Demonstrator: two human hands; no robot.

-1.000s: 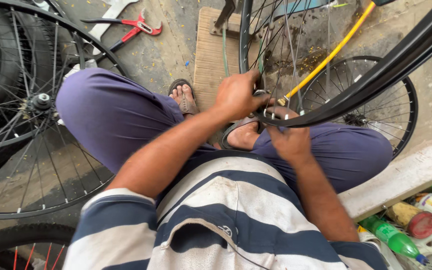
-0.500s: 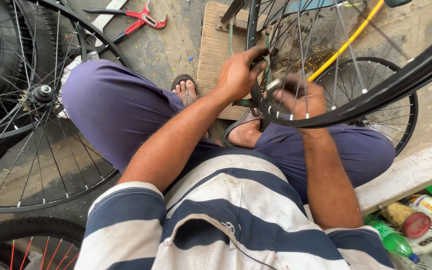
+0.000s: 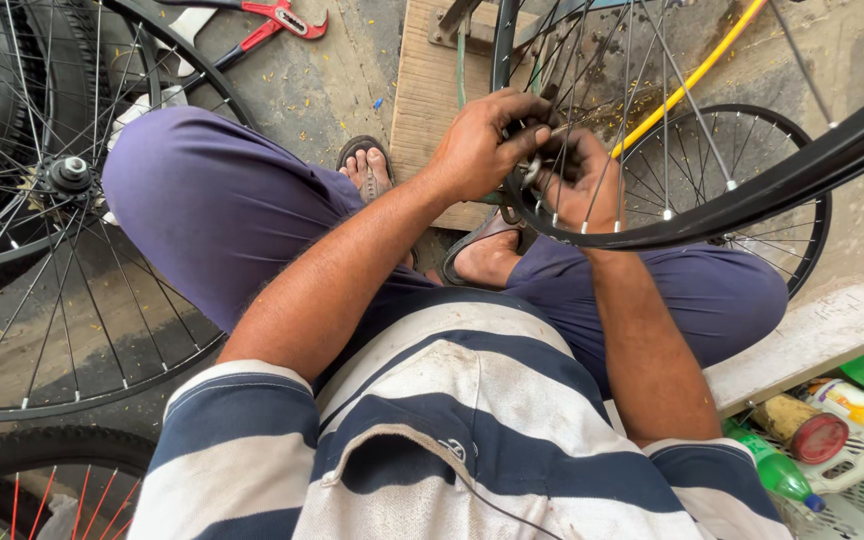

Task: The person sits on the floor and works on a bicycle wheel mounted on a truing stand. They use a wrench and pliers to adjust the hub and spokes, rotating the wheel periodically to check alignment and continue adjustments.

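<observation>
Black metal dominates the frame: a spoked bicycle wheel [image 3: 52,200] lies flat on the concrete floor [image 3: 302,90] at the left, and a second wheel rim [image 3: 752,190] arcs across the upper right, over the person's lap. Below them, purple trousers and a striped shirt fill the centre. A wooden board [image 3: 432,90] lies at the top centre, a yellow rod [image 3: 682,85] slants behind the spokes, and red cutters [image 3: 277,18] rest at the top edge. Green bottles and a red-lidded jar sit in a white basket [image 3: 852,460] at the lower right.

Both hands meet at the rim near the upper centre. The left hand [image 3: 482,150] is curled, fingertips pinched on something small at the spokes; what it is I cannot tell. The right hand [image 3: 577,180] reaches through the spokes and grips there too, partly hidden.

Fingers threaded between thin spokes could get pinched or scraped if the rim turns or slips. A small part could drop and roll under the flat wheel.

Room is tight: knees, the rim and the stone ledge [image 3: 822,330] at the right box the hands in; open floor lies only at the upper left.
</observation>
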